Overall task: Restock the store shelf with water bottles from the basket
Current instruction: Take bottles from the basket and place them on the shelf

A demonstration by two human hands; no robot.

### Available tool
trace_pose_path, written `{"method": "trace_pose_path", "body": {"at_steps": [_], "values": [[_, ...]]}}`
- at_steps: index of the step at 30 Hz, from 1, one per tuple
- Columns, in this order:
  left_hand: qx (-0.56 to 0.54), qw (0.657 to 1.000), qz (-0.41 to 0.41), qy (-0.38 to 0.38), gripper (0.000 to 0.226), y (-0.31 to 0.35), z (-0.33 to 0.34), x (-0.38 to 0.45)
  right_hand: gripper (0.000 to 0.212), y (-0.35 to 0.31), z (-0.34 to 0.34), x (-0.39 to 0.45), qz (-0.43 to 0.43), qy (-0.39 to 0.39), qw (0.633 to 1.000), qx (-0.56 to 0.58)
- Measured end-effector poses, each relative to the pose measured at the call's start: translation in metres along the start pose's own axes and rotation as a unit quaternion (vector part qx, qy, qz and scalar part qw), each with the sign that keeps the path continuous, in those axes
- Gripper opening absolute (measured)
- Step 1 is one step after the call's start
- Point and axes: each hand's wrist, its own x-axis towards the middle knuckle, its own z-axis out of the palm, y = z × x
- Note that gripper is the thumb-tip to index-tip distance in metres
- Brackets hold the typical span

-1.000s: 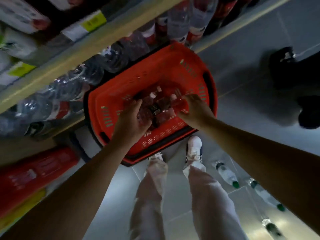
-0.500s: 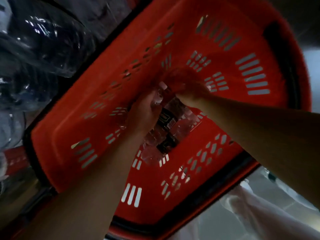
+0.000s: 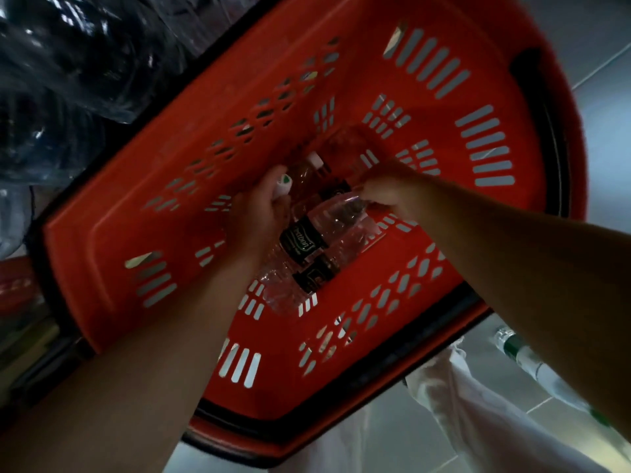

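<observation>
Both hands were inside the red basket (image 3: 358, 56), left hand (image 3: 259, 213) closed round a white-capped bottle neck, right hand (image 3: 392, 189) gripping a dark-labelled water bottle (image 3: 327, 230) at its end, further bottles lay beneath.

- The basket (image 3: 341, 97) is bright red-orange plastic, its walls cut with rows of slanted slots that show pale grey, and a black band runs along its rim.
- The water bottles (image 3: 341, 230) lying inside the basket are clear and ribbed, each wrapped in a black label with pale lettering.
- One bottle cap (image 3: 284, 184) inside the basket is white with a green mark.
- The floor (image 3: 607, 107) beside the basket is pale grey tile with thin light joints.
- The trousers (image 3: 478, 421) below the basket are white.
- A bottle on the floor (image 3: 522, 353) near the basket is clear with green and white bands.
- The packed bottles (image 3: 68, 63) left of the basket look dark, with white glints.
</observation>
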Motion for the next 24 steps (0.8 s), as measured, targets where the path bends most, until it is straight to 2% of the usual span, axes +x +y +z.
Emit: {"method": "trace_pose_path", "body": {"at_steps": [2, 5, 8, 11, 16, 24], "values": [[0.015, 0.999, -0.019, 0.024, 0.045, 0.001, -0.013, -0.010, 0.023, 0.006, 0.006, -0.009, -0.016, 0.004, 0.999, 0.043], [0.033, 0.998, -0.034, 0.051, 0.048, 0.008, -0.032, -0.031, 0.045, 0.005, 0.015, -0.037, -0.078, -0.009, 0.994, 0.080], [0.031, 0.997, -0.019, 0.072, 0.047, 0.018, -0.046, -0.054, 0.035, -0.001, 0.028, -0.068, -0.159, 0.024, 0.987, -0.002], [0.034, 0.991, -0.004, 0.128, 0.046, 0.033, -0.062, -0.076, 0.027, -0.009, 0.040, -0.102, -0.229, 0.074, 0.971, 0.001], [-0.019, 0.978, -0.002, 0.210, 0.047, 0.072, -0.098, -0.120, 0.029, -0.007, 0.039, -0.165, -0.317, 0.156, 0.935, -0.025], [-0.045, 0.940, 0.025, 0.337, 0.042, 0.143, -0.159, -0.250, 0.026, 0.001, 0.007, -0.304, -0.366, 0.214, 0.902, -0.087]]}}
